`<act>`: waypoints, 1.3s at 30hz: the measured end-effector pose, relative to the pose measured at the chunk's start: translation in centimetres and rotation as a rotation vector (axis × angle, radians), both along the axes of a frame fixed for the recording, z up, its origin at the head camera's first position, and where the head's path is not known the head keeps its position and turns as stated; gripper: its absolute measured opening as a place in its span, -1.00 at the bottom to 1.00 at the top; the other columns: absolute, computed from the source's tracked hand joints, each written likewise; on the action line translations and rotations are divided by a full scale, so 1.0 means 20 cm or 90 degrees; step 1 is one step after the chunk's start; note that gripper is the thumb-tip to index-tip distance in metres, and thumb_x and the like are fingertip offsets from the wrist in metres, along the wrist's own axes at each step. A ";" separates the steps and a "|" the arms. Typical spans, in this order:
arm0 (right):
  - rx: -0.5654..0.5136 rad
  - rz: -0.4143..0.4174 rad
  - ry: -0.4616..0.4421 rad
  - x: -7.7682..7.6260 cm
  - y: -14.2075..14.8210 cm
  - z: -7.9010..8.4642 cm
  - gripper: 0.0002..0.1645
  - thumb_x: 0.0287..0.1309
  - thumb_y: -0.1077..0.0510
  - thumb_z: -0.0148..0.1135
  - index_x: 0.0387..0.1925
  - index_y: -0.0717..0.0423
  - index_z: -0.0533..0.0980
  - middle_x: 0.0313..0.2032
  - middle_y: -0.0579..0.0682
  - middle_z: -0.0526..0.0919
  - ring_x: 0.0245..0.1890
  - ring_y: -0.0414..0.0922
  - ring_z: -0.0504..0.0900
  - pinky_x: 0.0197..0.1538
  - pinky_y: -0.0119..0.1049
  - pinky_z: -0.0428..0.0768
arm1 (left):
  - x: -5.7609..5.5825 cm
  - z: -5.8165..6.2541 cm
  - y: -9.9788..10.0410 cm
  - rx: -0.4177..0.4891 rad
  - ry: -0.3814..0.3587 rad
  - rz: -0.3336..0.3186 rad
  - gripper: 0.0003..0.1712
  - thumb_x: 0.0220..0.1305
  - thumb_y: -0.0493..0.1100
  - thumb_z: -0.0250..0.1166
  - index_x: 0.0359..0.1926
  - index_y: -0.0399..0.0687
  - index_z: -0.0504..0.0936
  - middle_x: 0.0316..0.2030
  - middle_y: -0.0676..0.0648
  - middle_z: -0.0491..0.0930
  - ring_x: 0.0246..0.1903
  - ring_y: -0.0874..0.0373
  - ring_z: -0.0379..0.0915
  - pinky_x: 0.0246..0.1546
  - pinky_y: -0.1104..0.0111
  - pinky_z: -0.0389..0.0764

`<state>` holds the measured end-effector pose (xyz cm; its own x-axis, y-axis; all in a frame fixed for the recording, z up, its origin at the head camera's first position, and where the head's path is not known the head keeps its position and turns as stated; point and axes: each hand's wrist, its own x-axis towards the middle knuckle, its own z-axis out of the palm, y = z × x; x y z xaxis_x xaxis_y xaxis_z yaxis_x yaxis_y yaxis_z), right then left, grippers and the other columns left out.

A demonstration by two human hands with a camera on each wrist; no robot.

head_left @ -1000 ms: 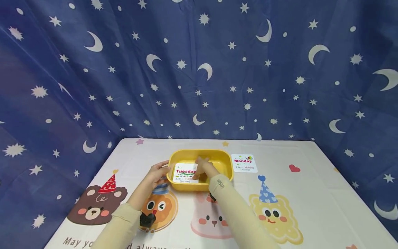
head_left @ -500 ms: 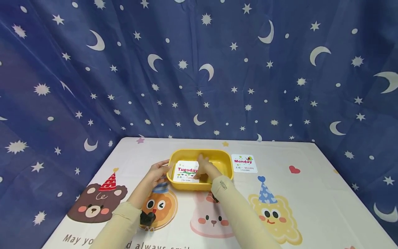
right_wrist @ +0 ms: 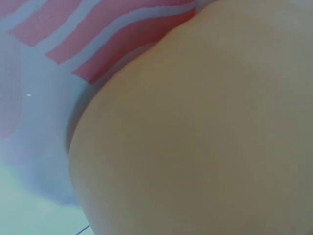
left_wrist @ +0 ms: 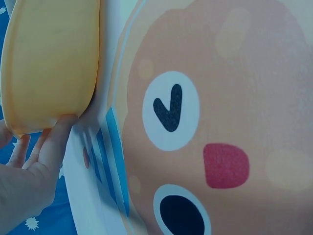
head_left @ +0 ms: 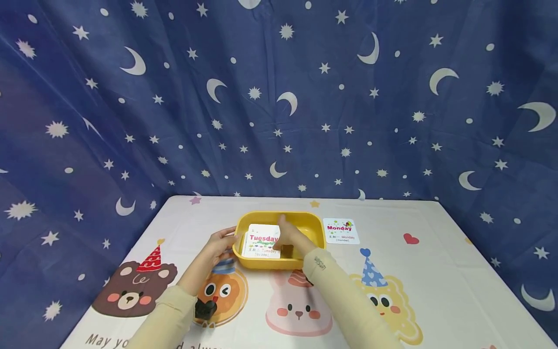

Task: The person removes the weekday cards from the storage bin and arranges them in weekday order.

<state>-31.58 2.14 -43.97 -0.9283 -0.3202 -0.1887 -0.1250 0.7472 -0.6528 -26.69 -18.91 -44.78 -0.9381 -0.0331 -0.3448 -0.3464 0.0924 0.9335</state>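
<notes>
A yellow plastic tray (head_left: pixel 266 263) sits on the table, several fingers of my left hand (head_left: pixel 221 242) at its left end. In the left wrist view those fingers (left_wrist: pixel 55 147) bear on the tray's outer end wall, and the thumb is at the rim. My right hand (head_left: pixel 291 236) reaches inside the tray and pinches the right edge of a white card printed "Tuesday" (head_left: pixel 263 238). Another white card (head_left: pixel 245 249) peeks out beneath it on the left. The tray's wall (right_wrist: pixel 195 137) fills most of the right wrist view, where the right hand is out of sight.
A "Monday" card (head_left: pixel 342 231) lies flat on the table just right of the tray. The tablecloth (head_left: pixel 453 271) has printed cartoon animals, and a dark blue curtain (head_left: pixel 392 121) with moons and stars hangs behind the table.
The right hand has raised the Tuesday card slightly up and to the right, uncovering the edge of a card beneath. The left hand stays at the tray's end.
</notes>
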 end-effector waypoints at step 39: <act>-0.412 -0.167 -0.083 0.06 0.15 0.21 -0.57 0.15 0.50 -0.01 0.06 0.20 0.30 -0.13 0.31 0.59 -0.35 -0.07 0.61 -0.41 -0.37 0.57 | -0.01 0.01 -0.01 0.030 -0.016 0.000 -0.43 0.38 -0.26 0.06 0.37 -0.21 0.20 0.26 -0.38 0.28 -0.21 0.12 0.56 -0.31 0.35 0.68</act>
<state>-30.46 5.08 -39.82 -0.9729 -0.1751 -0.1511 0.1154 0.1988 -0.9732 -26.87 -19.07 -44.51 -0.9294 -0.0159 -0.3688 -0.3691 0.0491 0.9281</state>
